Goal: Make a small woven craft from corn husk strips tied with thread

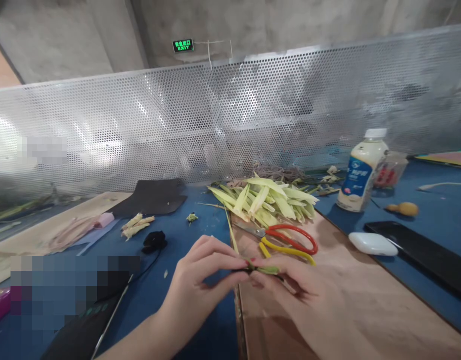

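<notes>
My left hand [211, 270] and my right hand [294, 287] meet at the fingertips over the edge of the brown board [268, 320]. Both pinch a small green piece of husk [268, 270]; its pale green blade shows beside the right fingers, and a dark bit lies at the left fingertips. What else is between the fingers is hidden. Just beyond the hands are scissors [290, 239] with one red and one yellow handle, blades pointing left. Behind them a heap of pale green husks [268, 200] is piled on the board, with a thin strip trailing toward my fingers.
On the right stand a white-capped bottle [360, 172], a white earbud case [373, 244] and a black phone [425, 260]. To the left lie a black sheet [151, 196], dried husk pieces [137, 226] and a black corded item [154, 242]. A perforated metal screen [170, 125] closes the back.
</notes>
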`<state>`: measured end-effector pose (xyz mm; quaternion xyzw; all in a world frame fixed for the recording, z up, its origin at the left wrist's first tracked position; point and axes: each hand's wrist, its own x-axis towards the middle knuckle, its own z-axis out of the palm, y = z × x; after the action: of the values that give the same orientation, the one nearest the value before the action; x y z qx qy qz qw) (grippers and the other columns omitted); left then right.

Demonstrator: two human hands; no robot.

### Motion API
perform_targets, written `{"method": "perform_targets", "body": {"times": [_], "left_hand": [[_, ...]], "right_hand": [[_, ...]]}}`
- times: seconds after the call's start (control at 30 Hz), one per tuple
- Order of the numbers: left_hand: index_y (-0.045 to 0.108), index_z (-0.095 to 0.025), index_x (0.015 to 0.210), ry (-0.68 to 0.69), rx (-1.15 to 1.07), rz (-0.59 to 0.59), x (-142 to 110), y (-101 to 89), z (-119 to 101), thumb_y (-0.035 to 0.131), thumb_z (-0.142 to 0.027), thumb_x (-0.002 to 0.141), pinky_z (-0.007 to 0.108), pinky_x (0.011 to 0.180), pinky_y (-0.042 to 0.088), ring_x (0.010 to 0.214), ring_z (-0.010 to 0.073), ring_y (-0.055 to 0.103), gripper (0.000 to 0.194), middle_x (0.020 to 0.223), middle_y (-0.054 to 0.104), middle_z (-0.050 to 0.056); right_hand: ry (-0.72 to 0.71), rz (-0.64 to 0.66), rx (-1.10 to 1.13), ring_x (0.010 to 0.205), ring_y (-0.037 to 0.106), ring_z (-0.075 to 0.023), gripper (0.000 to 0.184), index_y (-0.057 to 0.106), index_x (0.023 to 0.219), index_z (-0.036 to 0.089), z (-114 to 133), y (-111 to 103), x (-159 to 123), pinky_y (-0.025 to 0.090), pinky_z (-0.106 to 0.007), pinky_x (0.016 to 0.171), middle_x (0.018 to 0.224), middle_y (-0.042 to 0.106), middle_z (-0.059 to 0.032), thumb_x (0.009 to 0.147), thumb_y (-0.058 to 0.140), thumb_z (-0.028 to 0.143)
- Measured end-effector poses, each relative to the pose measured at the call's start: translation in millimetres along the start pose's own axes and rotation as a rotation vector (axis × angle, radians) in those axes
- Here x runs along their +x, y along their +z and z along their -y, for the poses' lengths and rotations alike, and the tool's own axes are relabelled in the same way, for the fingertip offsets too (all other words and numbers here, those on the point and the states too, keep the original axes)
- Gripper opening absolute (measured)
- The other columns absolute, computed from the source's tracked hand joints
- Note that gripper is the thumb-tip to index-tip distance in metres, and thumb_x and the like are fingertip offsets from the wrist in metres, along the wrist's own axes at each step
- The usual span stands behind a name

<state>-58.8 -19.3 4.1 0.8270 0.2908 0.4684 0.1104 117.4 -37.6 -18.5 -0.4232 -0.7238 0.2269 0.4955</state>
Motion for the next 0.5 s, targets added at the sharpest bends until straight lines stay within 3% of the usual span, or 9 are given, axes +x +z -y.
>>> {"method": "perform_targets", "body": {"times": [0.13, 0.27, 0.37, 0.5], "left_hand": [[0.068, -0.019, 0.070, -0.243, -0.145, 0.019, 0, 0.3, 1, 0.066, -0.020, 0.069, 0.027, 0.065, 0.046, 0.070, 0.0146, 0.057, 0.003, 0.071, 0.062, 0.003], [0.067, -0.017, 0.064, -0.476, -0.331, 0.051, -1, 0.9, 1, 0.068, -0.025, 0.066, 0.025, 0.060, 0.044, 0.064, 0.0135, 0.055, 0.009, 0.068, 0.060, 0.002], [0.067, -0.016, 0.066, -0.620, -0.439, 0.068, -1, 1.3, 0, 0.069, -0.026, 0.065, 0.024, 0.062, 0.042, 0.066, 0.0132, 0.055, 0.010, 0.068, 0.061, 0.001], [0.066, -0.016, 0.069, -0.814, -0.471, 0.081, 0, 1.6, 0, 0.069, -0.028, 0.064, 0.019, 0.051, 0.038, 0.055, 0.0084, 0.049, 0.013, 0.062, 0.060, -0.002]], "right_hand": [[-0.187, 0.003, -0.112, 0.072, 0.064, -0.0125, 0.016, 0.064, 0.089, 0.024, -3, -2, 0, 0.051, -0.020, 0.064, 0.082, 0.069, 0.0015, 0.081, 0.051, 0.020], [-0.388, 0.188, -0.079, 0.082, 0.062, -0.0096, 0.031, 0.059, 0.103, 0.022, -6, -11, 2, 0.049, -0.018, 0.071, 0.089, 0.067, -0.0005, 0.084, 0.040, 0.009], [-0.351, 0.259, -0.065, 0.089, 0.059, -0.0102, 0.033, 0.058, 0.106, 0.023, -8, -15, 4, 0.047, -0.020, 0.078, 0.094, 0.065, -0.0013, 0.083, 0.040, 0.008], [-0.123, 0.326, 0.113, 0.075, 0.059, -0.0115, 0.022, 0.063, 0.092, 0.024, -6, -14, 9, 0.048, -0.024, 0.070, 0.080, 0.062, -0.0010, 0.085, 0.043, 0.018]]}}
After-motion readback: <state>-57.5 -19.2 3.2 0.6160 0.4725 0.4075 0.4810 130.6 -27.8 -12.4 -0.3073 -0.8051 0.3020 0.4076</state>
